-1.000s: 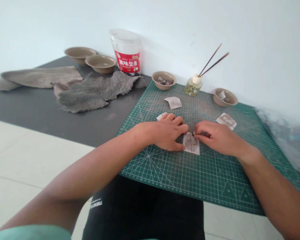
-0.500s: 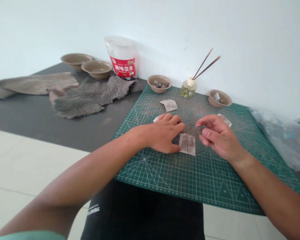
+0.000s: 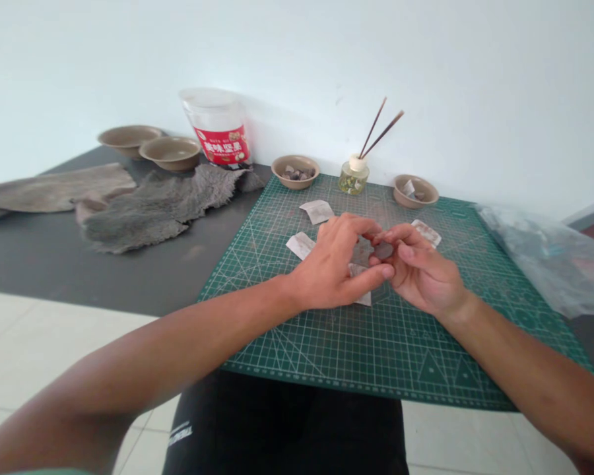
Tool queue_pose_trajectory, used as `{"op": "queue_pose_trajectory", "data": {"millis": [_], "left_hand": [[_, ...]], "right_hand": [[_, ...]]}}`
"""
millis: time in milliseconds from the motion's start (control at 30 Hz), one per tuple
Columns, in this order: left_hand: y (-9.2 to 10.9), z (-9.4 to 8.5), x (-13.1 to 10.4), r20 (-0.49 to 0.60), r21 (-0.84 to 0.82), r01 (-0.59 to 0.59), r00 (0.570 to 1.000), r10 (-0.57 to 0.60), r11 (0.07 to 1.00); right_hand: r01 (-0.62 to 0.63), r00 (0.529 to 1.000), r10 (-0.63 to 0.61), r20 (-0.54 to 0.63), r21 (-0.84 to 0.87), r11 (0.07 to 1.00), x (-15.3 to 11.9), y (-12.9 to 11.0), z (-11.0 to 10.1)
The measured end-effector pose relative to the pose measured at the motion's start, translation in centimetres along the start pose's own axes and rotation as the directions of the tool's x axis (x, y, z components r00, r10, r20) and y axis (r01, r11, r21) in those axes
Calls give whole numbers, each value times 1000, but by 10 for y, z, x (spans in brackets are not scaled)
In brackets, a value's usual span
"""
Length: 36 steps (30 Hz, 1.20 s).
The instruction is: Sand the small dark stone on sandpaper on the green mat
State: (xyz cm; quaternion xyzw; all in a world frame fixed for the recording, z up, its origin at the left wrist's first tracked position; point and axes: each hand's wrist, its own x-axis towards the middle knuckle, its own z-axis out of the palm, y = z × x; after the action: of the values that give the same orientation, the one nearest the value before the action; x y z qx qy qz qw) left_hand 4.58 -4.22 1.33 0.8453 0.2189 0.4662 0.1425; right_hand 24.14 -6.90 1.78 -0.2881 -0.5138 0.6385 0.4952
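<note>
A small dark grey piece (image 3: 383, 250) is pinched in the fingers of my right hand (image 3: 422, 267). My left hand (image 3: 336, 264) meets it over the green cutting mat (image 3: 386, 343), its thumb and fingers spread around the piece; whether they touch it is hard to tell. Below the left thumb lies a stained paper square (image 3: 362, 297), partly covered by that hand. Another white paper (image 3: 301, 245) sits just left of my left hand, a third (image 3: 317, 212) farther back, and a reddish-stained one (image 3: 426, 233) beyond my right hand.
At the mat's back are a bowl of grey pieces (image 3: 296, 183), a reed diffuser (image 3: 353, 178) and another bowl (image 3: 416, 199). Grey cloths (image 3: 148, 208), two bowls and a red-labelled tub (image 3: 222, 142) occupy the left. Clear plastic (image 3: 539, 257) lies right.
My left hand has lifted off the mat and moved right to meet my right hand at the grey piece. The paper at its left is now more exposed. The camera view has shifted slightly.
</note>
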Motion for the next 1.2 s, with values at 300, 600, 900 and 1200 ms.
{"op": "queue_pose_trajectory", "data": {"millis": [300, 600, 900, 1200], "left_hand": [[1, 1, 1, -27, 2, -24, 999, 24, 1000], [2, -2, 2, 125, -205, 38, 992, -13, 978], [4, -3, 5, 211, -328, 54, 977, 17, 943], [6, -5, 6, 220, -371, 56, 975, 29, 927]], "right_hand": [[-52, 999, 52, -7, 26, 998, -1, -2, 1], [-148, 983, 140, 118, 64, 987, 2, -2, 1], [-138, 968, 126, 216, 41, 990, 4, -2, -3], [-135, 955, 119, 272, 39, 990, 3, -1, -4]]}}
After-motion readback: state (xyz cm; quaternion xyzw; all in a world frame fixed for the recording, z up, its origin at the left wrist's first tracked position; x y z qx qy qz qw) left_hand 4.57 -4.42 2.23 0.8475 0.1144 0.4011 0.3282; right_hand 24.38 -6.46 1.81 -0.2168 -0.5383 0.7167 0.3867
